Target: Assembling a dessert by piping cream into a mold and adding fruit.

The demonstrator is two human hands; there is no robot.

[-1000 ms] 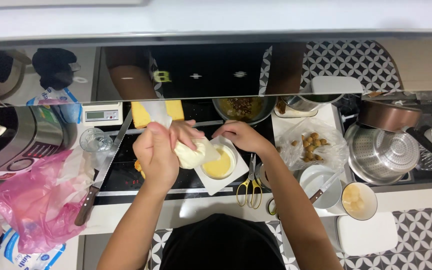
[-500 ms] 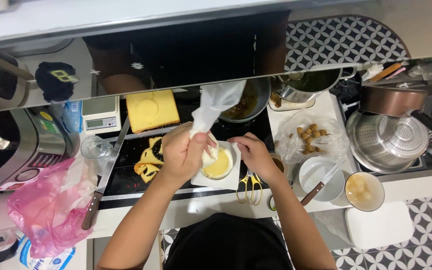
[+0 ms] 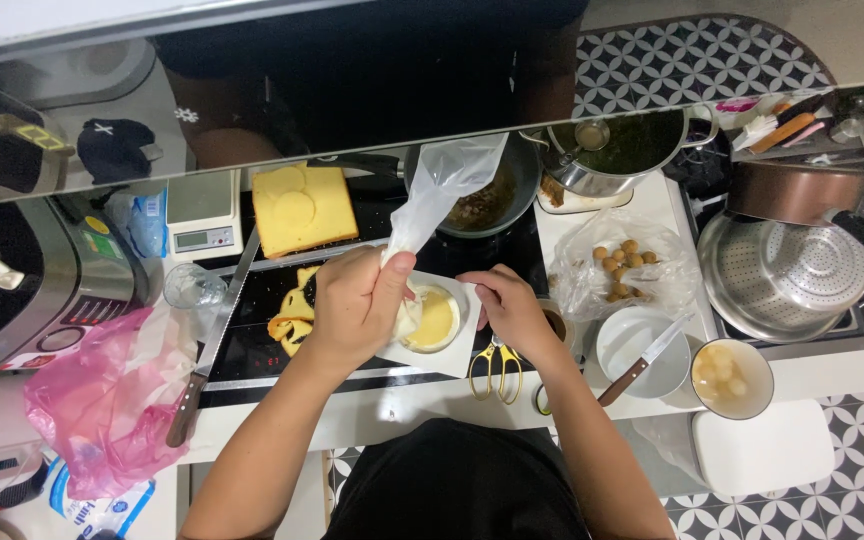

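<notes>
Left hand [image 3: 357, 300] wrapped tight around the twisted neck of a clear piping bag [image 3: 432, 195], fingers pressed closed on it, tip aimed down at a small round dish [image 3: 432, 318] of yellow cream sitting on a white square [image 3: 457, 345] in the middle of the dark cooktop [image 3: 252, 350]. Bag's loose top flaring up and away toward the far side. Right hand [image 3: 512, 310] resting just right of the dish, fingers curled lightly against the rim and the white square, steadying, not pinching anything as far as visible.

Handling-wise: probably soft, floppy and a bit slick, thin plastic with a squishy filling, light overall. Best held right at the twist above the filling, squeezing from the top; grabbing lower would likely just push cream back up. Dish looks small and easy to nudge, hence the steadying hand.

Nearby: yellow sponge slab [image 3: 302, 205] on the far side, cake scraps [image 3: 292, 315] just left of the dish, long knife [image 3: 212, 350] further left, yellow-handled scissors [image 3: 494, 365] on the near edge.

Compared with half a second back: pretty much the same pose, bag upright, left fist shifted slightly left and lower on the neck, right hand barely moved. A full second back, bag not raised yet, both hands bunched over the dish.
</notes>
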